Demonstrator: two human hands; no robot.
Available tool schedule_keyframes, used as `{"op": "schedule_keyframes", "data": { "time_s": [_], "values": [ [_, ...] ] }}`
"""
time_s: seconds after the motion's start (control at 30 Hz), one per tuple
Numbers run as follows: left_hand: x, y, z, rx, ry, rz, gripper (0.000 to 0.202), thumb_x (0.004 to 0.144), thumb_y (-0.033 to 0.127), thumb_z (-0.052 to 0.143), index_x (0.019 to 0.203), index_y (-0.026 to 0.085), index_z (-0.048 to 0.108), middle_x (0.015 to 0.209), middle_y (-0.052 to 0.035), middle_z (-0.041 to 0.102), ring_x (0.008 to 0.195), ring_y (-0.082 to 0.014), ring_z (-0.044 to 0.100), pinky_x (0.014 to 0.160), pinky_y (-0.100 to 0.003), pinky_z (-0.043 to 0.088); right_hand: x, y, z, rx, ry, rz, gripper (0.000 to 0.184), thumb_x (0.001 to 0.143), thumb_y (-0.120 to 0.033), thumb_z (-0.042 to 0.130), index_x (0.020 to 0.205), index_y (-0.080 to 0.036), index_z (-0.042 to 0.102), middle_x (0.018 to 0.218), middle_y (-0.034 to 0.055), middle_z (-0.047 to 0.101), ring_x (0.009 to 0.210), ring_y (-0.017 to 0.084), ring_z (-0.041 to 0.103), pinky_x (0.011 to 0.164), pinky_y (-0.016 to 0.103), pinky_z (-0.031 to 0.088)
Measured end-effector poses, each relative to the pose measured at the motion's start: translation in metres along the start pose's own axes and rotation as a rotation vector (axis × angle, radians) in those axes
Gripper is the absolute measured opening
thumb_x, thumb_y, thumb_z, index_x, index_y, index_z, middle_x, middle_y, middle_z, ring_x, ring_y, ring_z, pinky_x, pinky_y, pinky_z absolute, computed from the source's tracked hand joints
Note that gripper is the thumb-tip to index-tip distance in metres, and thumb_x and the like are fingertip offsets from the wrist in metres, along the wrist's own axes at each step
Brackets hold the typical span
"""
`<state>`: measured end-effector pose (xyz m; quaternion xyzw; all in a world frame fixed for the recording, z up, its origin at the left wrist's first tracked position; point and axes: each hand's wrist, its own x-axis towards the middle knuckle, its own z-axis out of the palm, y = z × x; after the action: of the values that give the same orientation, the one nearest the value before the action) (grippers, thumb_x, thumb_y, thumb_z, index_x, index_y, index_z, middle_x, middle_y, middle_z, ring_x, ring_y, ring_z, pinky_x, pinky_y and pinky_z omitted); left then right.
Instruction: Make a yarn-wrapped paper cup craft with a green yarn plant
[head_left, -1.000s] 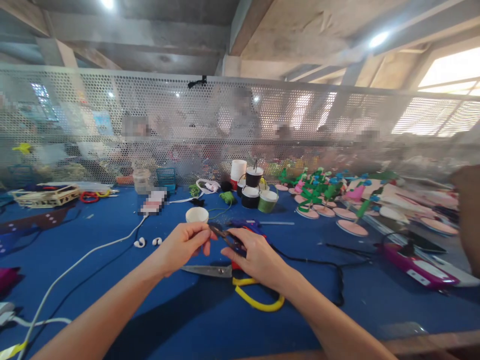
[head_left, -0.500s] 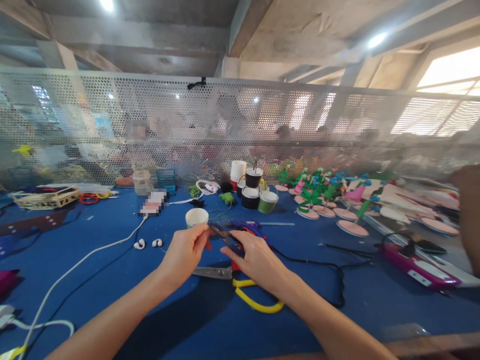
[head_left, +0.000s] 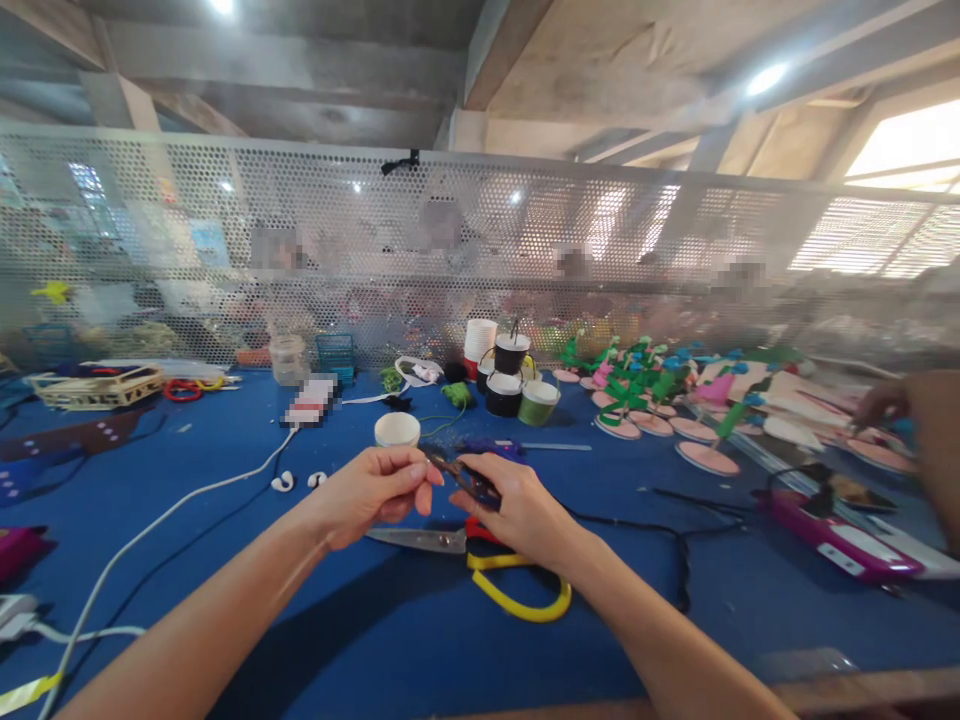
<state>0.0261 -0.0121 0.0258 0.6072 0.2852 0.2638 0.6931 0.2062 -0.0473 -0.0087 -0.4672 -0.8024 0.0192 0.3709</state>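
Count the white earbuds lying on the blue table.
2. One earbud lies beside the white cable; the other earbud sits just right of it, both left of the left hand. More may be hidden.

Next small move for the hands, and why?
Likely squeeze the tool shut: the right hand grips it, and its tip meets the pinched fingertips of the left hand, both raised above the scissors on the table.
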Motion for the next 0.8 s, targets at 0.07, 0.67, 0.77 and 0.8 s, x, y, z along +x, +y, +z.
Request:
{"op": "schedule_keyframes", "data": {
  "time_s": [0.07,0.67,0.77,0.8],
  "values": [
    [0.001,0.0,0.003,0.085,0.076,0.044,0.021,0.071,0.033,0.055,0.072,0.012,0.056,0.052,0.0025,0.053,0.037,-0.0009,0.027,0.038,-0.016,0.015,0.0,0.0,0.001,0.012,-0.012,0.032,0.031,0.075,-0.034,0.054,0.097,-0.013,0.055,0.087,0.0095,0.063,0.078,0.019,0.059,0.069,0.03,0.048],
    [0.003,-0.013,0.011,0.656,0.429,0.361,0.022,0.079,0.025,0.041,0.081,0.015,0.06,0.06,0.0,0.058,0.058,-0.0107,0.048,0.054,-0.02,0.035,-0.004,-0.004,0.011,-0.022,-0.005,0.201,0.031,0.076,-0.036,0.051,0.097,-0.013,0.056,0.09,0.0107,0.063,0.081,0.022,0.059,0.071,0.032,0.046],
    [0.003,-0.01,0.012,0.567,0.387,0.303,0.022,0.078,0.026,0.041,0.081,0.014,0.059,0.06,0.0001,0.057,0.05,-0.0082,0.042,0.048,-0.019,0.032,-0.002,-0.006,0.01,0.05,-0.013,0.187,0.026,0.077,-0.032,0.05,0.093,-0.014,0.058,0.088,0.0087,0.065,0.081,0.02,0.06,0.072,0.03,0.046],
    [0.003,-0.008,0.012,0.503,0.357,0.259,0.022,0.078,0.027,0.041,0.08,0.013,0.058,0.06,0.0002,0.057,0.046,-0.0069,0.039,0.045,-0.019,0.03,-0.002,-0.006,0.009,0.077,-0.021,0.185,0.024,0.077,-0.031,0.05,0.092,-0.015,0.059,0.087,0.0076,0.065,0.079,0.019,0.06,0.07,0.029,0.046]
  ]
}}
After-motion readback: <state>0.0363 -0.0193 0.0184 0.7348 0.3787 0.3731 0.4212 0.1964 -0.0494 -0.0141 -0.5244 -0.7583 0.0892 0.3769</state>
